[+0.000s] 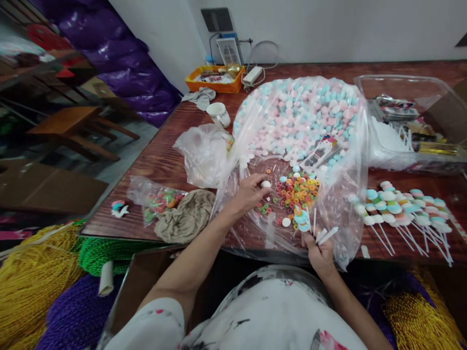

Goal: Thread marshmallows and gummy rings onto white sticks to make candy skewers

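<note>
1. Reddish-brown, wood-grained surface [164, 150] meets a plain white wall [328, 29]; its landmark is a large, clear plastic bag [302, 109] full of round, pale pink, blue and white sweets.
2. Left of the bag stand a white, printed mug [220, 115] and, nearer the person, a crumpled beige cloth [185, 216].
3. At the bag's near end lies a loose pile of small, multicoloured rings [299, 191], orange, yellow, red and green.
4. The left hand [252, 190] is over the bag's near end, left of that pile, thumb and fingers pinching a plump white disc [266, 184].
5. The right hand [319, 249], at the bag's near right corner, has its fingers curled around several thin white sticks [327, 236]; a stack of pastel discs [302, 218] rises beside the thumb.
6. Right of the bag, sticks loaded with pastel discs [397, 206] lie in overlapping rows, their bare ends towards the person.
7. Judging from this, a looser right grip could let spare sticks slide out, and too hard a left pinch could dent the disc. The left forearm crosses the bag's loose film; a snag could drag it and scatter the rings.
</note>
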`<state>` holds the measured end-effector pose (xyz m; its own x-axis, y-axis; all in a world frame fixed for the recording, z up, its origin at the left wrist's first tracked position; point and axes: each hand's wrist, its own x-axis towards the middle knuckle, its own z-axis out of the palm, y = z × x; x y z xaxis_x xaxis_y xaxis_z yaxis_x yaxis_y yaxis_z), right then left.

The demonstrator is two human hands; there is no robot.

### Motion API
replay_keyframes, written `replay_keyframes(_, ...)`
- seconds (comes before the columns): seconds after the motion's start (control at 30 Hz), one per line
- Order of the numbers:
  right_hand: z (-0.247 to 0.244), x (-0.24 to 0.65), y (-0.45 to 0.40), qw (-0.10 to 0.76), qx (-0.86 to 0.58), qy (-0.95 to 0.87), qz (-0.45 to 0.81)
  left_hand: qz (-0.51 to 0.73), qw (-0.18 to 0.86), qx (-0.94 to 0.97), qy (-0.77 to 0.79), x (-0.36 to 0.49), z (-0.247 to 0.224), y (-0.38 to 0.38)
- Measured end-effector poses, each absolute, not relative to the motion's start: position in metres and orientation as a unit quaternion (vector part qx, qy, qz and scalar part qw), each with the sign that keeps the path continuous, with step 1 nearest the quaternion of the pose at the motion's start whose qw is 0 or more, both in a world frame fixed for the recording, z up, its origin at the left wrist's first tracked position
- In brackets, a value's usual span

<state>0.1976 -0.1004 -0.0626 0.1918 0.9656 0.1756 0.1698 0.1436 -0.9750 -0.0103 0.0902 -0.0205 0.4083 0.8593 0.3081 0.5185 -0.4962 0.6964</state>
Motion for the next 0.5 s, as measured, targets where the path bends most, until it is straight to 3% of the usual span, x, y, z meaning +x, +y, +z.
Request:
replay_keyframes(0.2, -0.046, 0.199, -0.099, 0.481, -0.505, -0.648, 0.306, 0.398, 0.433, 0.716, 0.375, -0.006, -0.001, 0.020)
replay_keyframes(0.5, -0.029, 0.200, -0.107, 0.425, -0.496, -0.691, 0.310, 0.484, 0.414, 0.672, 0.378, -0.019, -0.001, -0.013)
